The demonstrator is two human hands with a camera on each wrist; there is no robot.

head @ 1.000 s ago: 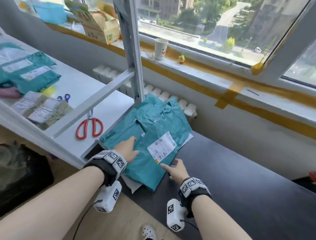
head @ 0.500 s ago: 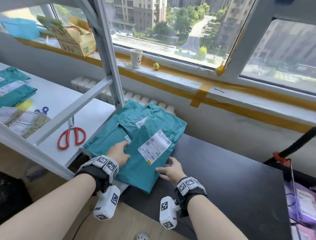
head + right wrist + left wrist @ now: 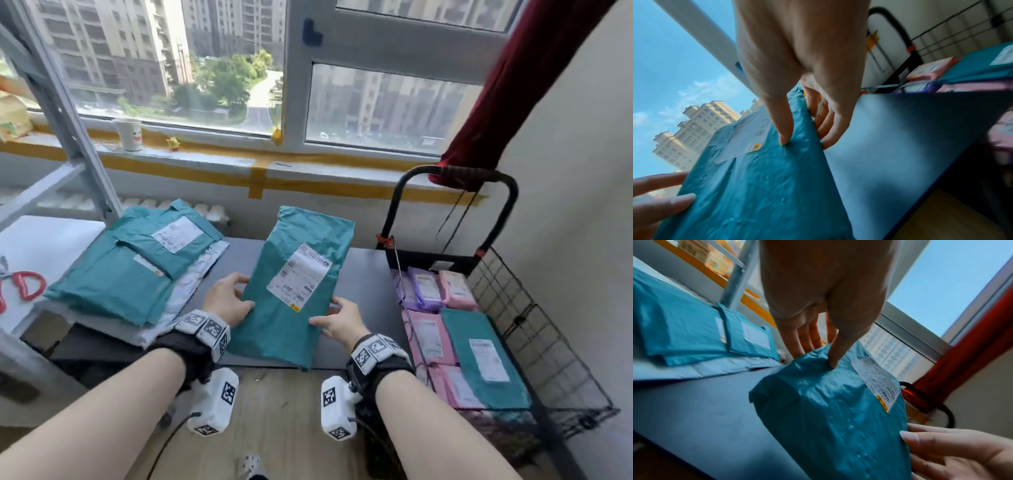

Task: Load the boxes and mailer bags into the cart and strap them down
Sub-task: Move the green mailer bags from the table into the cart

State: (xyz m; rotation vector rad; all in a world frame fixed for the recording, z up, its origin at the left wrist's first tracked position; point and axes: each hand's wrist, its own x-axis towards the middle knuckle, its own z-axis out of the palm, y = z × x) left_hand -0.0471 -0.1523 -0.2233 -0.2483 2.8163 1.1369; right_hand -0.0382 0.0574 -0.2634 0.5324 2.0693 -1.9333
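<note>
While both forearms reach forward side by side, the left hand grips the left edge of a teal mailer bag and the right hand grips its right edge. In the left wrist view the left thumb presses down on the bag's top face while the fingers run beneath it; the right wrist view shows the same pinch on the other side, thumb on top, fingers curled under the edge. The bag hangs between the two hands, its label facing up, its far end pointing away from the person toward the window, above a dark tabletop.

To the left of the left hand lies a stack of teal mailer bags, resting on a white bag. To the right of the right hand stands the wire cart, already holding pink and purple bags and one teal bag. The held bag is nearer the hands than either, well apart from the cart's contents.

Half a second ago both hands rested on the top bag of that stack, which lay directly in front of the person. Since then the bag has come off the stack and travelled rightward, and the view has swung so that the cart, then barely visible at the edge, now shows fully.
</note>
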